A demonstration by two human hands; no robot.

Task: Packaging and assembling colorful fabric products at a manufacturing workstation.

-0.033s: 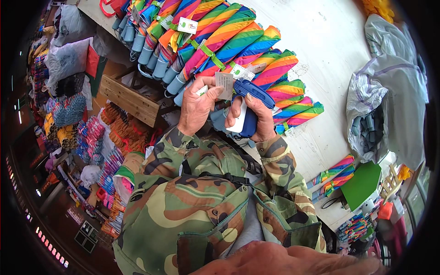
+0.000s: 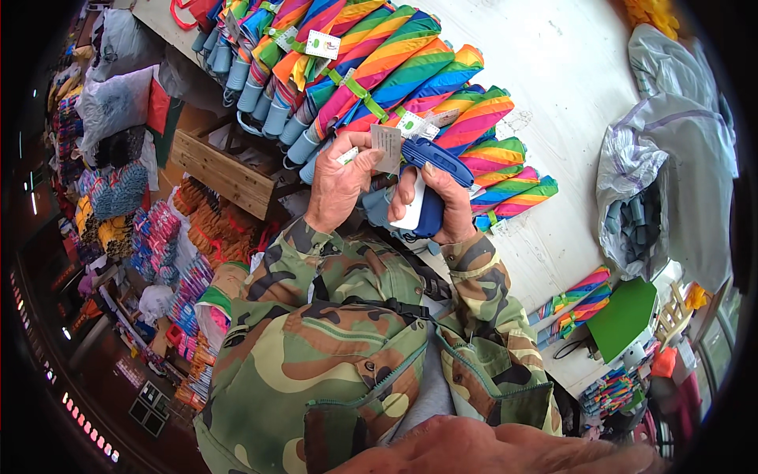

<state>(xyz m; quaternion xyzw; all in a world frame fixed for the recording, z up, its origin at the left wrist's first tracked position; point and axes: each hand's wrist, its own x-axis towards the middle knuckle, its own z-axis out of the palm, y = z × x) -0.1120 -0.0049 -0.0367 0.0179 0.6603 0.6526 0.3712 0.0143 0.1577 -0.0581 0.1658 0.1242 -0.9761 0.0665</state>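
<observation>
Between the thumb and fingers of my left hand point(image 2: 338, 183) is a small printed paper tag point(image 2: 387, 148). My right hand point(image 2: 444, 201) is wrapped around a blue-and-white label gun point(image 2: 437, 162), thumb on its upper side. The gun's front end is right beside the tag; whether they touch, I cannot tell. A white card point(image 2: 347, 156) shows close to my left fingers. Past both hands lies a row of folded rainbow-striped umbrellas point(image 2: 399, 75) with grey-blue handles point(image 2: 302, 146), green straps and white hang tags point(image 2: 322, 45).
A white table point(image 2: 545, 71) carries the umbrellas. At right stands a white plastic sack point(image 2: 679, 146) holding grey-blue handle pieces point(image 2: 632, 221). More striped umbrellas point(image 2: 580, 304) lie near a green panel point(image 2: 624, 320). A wooden box point(image 2: 221, 174) and colourful bundles point(image 2: 158, 233) are at left.
</observation>
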